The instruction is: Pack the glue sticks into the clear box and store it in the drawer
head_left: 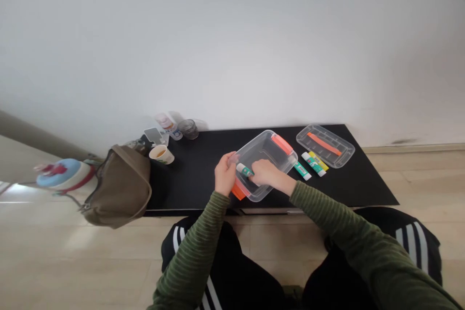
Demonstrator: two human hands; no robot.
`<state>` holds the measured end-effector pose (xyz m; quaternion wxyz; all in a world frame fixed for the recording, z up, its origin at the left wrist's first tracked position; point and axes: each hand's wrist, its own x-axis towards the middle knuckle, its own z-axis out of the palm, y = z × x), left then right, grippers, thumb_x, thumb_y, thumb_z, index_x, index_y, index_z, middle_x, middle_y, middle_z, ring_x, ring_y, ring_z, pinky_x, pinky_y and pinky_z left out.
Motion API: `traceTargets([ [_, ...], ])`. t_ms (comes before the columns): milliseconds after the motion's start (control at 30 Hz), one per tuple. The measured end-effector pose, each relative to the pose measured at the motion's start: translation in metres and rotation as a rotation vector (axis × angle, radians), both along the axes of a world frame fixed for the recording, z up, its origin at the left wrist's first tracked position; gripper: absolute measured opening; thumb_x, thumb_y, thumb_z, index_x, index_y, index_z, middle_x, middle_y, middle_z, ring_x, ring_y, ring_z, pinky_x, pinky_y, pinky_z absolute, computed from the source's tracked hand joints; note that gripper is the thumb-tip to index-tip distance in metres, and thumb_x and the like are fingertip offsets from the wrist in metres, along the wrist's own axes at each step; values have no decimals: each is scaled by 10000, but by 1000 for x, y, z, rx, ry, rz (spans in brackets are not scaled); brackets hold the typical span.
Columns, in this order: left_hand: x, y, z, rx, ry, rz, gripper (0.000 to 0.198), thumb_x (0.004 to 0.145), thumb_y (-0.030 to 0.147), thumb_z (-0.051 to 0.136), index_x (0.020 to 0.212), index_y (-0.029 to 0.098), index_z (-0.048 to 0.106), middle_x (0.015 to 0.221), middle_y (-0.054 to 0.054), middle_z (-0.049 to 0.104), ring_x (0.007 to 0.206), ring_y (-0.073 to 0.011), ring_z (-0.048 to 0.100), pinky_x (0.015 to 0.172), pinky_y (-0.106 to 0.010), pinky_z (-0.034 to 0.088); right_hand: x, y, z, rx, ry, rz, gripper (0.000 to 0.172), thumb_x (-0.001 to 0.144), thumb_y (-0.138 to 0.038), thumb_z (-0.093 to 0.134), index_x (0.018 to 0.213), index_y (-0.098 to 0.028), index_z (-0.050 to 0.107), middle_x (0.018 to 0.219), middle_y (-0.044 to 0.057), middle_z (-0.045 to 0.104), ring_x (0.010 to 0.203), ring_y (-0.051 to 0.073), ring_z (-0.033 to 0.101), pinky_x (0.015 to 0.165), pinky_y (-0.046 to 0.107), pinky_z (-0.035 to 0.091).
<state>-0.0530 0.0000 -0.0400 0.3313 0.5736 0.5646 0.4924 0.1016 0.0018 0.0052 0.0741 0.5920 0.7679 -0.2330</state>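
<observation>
A clear plastic box (267,152) with orange latches is tipped on the black table. My left hand (225,174) grips its left rim, fingers closed on the wall. Inside the box, my right hand (267,173) is closed on a green and white glue stick (245,170), whose white end points left. Right of the box lie more glue sticks: a green one (302,170) close by the box wall, another green one (314,164), and a yellow one (319,161) touching it. The clear lid (339,158) with an orange strip rests farther right.
At the table's left are a paper cup (162,154) with liquid, a dark glass (188,129), a small bottle (174,131) and a grey-screened card or phone (154,136). A brown bag (119,189) and a large blue-topped bottle (67,177) stand left of them. The wall (232,43) borders the back edge.
</observation>
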Motion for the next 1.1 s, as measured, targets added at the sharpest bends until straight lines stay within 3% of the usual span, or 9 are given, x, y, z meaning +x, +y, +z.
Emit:
traceTargets([
  [300, 11, -8, 7, 19, 24, -28, 406, 760, 90, 483, 1109, 205, 656, 1134, -42, 704, 1061, -205, 642, 992, -359, 470, -22, 5, -23, -204, -27, 7, 151, 743, -125, 648, 845, -105, 758, 786, 137, 761, 742, 231, 732, 680, 256, 529],
  [533, 11, -10, 9, 30, 25, -32, 419, 756, 71, 471, 1109, 206, 652, 1117, -37, 711, 1064, -201, 648, 997, -352, 468, -23, 4, -26, -166, -21, 8, 221, 758, -122, 659, 954, -74, 749, 962, 196, 748, 895, 285, 724, 713, 284, 535],
  [700, 7, -7, 5, 40, 14, -42, 390, 778, 93, 468, 1109, 193, 647, 1133, -50, 706, 1082, -199, 644, 1010, -359, 461, -17, -5, -9, -66, 0, -18, 260, 804, -218, 653, 1021, -101, 734, 1073, 205, 718, 966, 302, 699, 753, 318, 525],
  [800, 4, -4, 1, 30, -21, -42, 363, 783, 114, 488, 1103, 182, 645, 1124, -59, 708, 1076, -202, 647, 1006, -362, 464, 10, -29, 7, 164, 198, -73, 253, 892, -313, 549, 1013, -176, 724, 1019, 122, 735, 943, 240, 687, 777, 300, 503],
  [900, 3, 0, -3, 17, -58, -26, 339, 789, 147, 519, 1100, 183, 648, 1102, -59, 714, 1053, -205, 654, 989, -359, 472, 57, -59, 9, 511, 553, -287, 270, 927, -347, 477, 939, -207, 707, 865, 46, 732, 765, 160, 661, 727, 253, 487],
  [1000, 3, 4, -7, 8, -62, -2, 335, 784, 160, 524, 1089, 186, 660, 1084, -55, 719, 1042, -206, 655, 991, -359, 469, 113, -76, -13, 785, 596, -666, 329, 929, -421, 459, 941, -189, 691, 795, 57, 705, 693, 167, 623, 690, 270, 478],
  [1033, 3, 4, -8, 7, -66, -1, 340, 780, 159, 521, 1089, 184, 661, 1082, -56, 719, 1043, -206, 654, 995, -360, 466, 129, -76, -24, 800, 564, -726, 334, 924, -426, 462, 935, -185, 693, 794, 62, 703, 703, 176, 624, 699, 280, 475],
  [1100, 2, 5, -9, 6, -80, -8, 349, 776, 162, 520, 1095, 182, 661, 1087, -57, 718, 1045, -205, 654, 998, -360, 466, 154, -73, -48, 731, 471, -713, 328, 907, -403, 474, 945, -173, 705, 824, 74, 707, 738, 195, 631, 739, 306, 474],
])
